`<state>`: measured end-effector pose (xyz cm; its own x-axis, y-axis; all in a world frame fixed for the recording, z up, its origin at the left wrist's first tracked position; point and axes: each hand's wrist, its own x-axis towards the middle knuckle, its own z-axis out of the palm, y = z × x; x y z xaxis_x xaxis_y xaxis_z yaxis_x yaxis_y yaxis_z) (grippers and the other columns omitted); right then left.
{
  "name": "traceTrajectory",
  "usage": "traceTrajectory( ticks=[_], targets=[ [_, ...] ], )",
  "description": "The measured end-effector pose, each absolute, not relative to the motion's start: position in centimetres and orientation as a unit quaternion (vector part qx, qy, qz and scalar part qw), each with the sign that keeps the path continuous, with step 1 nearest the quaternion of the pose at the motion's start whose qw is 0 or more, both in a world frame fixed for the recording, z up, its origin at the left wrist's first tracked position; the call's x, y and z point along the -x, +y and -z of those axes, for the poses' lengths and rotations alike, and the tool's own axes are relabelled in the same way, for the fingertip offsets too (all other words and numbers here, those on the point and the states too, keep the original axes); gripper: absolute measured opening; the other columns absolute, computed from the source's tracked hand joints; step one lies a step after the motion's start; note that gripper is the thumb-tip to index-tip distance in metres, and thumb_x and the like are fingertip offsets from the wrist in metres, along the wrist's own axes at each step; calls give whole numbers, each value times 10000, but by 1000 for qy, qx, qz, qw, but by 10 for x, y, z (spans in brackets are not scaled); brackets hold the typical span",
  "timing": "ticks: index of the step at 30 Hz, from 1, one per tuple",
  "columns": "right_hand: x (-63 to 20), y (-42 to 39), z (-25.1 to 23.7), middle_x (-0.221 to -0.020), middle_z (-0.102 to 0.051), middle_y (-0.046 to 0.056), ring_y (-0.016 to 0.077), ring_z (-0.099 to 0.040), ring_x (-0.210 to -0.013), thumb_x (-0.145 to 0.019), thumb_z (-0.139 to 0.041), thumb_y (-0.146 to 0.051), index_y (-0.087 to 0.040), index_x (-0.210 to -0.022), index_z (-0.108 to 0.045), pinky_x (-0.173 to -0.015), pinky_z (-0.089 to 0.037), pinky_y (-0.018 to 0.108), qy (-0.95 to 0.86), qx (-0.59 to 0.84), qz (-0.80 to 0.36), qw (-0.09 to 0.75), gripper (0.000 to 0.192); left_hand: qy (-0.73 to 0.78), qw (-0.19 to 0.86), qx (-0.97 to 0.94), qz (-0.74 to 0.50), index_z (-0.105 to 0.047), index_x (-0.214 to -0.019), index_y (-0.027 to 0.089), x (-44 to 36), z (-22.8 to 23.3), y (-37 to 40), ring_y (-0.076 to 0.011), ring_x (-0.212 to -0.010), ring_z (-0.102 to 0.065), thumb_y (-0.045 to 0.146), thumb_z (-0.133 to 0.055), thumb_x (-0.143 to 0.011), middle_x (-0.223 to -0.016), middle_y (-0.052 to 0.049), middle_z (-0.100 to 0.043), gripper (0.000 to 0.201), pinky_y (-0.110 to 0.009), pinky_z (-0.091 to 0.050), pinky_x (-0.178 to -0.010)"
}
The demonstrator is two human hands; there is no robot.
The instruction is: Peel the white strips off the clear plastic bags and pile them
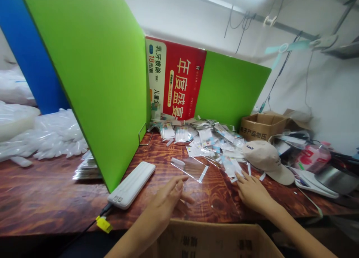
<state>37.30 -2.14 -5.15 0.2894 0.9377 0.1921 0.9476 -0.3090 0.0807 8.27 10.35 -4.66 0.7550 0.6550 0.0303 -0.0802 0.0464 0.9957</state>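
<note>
My left hand [171, 196] hovers over the near part of the table with its fingers apart and nothing in them. Just beyond it lies a clear plastic bag [193, 170] with a white strip at one end and a small whitish, translucent piece [178, 162] on its far left corner. My right hand [251, 190] reaches to the near edge of a heap of small clear packets [207, 136] with printed cards. Its fingers are stretched out, and the fingertips touch a packet [231, 165] lying there.
A white power bank [131, 185] with a cable lies left, beside an upright green board [92, 63]. Right of the heap are a beige cap [265, 159], a cardboard box [260, 125] and a pink-labelled bottle [314, 156]. An open carton [215, 237] stands below the table's front edge.
</note>
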Motion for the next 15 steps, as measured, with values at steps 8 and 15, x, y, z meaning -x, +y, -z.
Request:
traceTrajectory(
  ticks=[8,15],
  targets=[
    [-351,14,-10,-1171,-661,176,284,-612,-1101,-910,-393,-104,-92,-1086,-678,-976,-471,446,-679,700,210,73,335,244,395,-826,-321,-412,-1385,176,-72,37,106,-331,-1332,-455,490,-588,-865,-1431,-175,-501,632,-531,-361,-1101],
    [-246,8,-32,-1047,-670,99,194,-643,-954,-935,-452,-48,-151,-1039,-619,-820,-546,331,-771,482,265,322,223,228,251,-856,-389,-278,-1454,147,-68,43,113,-342,-1414,-335,320,-683,-802,-1513,-209,-389,786,-571,-295,-1137]
  ],
)
